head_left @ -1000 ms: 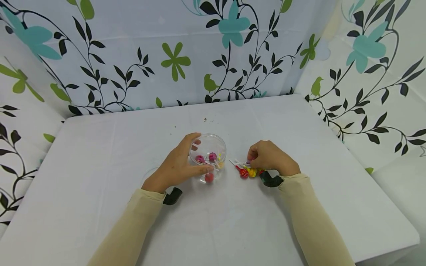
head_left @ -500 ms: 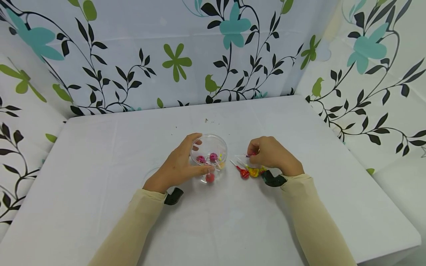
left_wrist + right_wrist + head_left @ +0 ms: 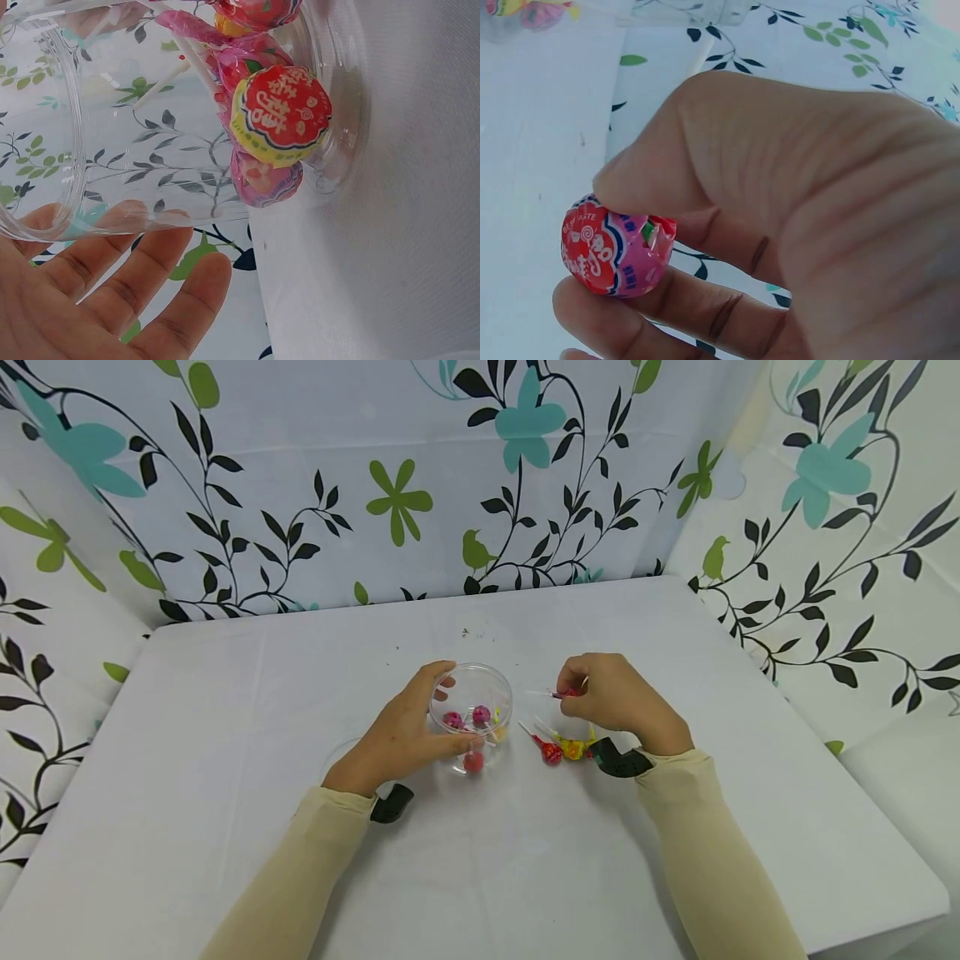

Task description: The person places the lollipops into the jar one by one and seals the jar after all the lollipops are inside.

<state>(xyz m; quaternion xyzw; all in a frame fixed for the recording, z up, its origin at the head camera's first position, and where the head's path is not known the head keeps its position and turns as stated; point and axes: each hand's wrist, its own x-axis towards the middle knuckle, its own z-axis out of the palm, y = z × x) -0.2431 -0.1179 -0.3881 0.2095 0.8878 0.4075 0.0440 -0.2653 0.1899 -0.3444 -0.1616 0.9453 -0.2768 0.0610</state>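
The left hand [image 3: 408,731] grips a clear round container [image 3: 471,693] from its left side, thumb in front and fingers behind. Several wrapped lollipops [image 3: 281,112] lie at the bottom of it, pink, red and yellow. In the right wrist view the right hand [image 3: 727,202] pinches a pink and red lollipop [image 3: 615,247] by its round head between thumb and fingers. That hand [image 3: 618,697] is above the table, right of the container. Just below it a red lollipop [image 3: 551,752] and a yellow one [image 3: 572,749] lie on the table.
Left of the container, partly behind the left wrist, a clear round rim [image 3: 335,753] shows. Small crumbs [image 3: 465,632] lie toward the back of the white table [image 3: 225,793]. Patterned cloth [image 3: 285,468] hangs behind and at both sides.
The right hand has lifted a pink lollipop from beside the others and moved slightly up and away from them. The left hand and the container have stayed in place.
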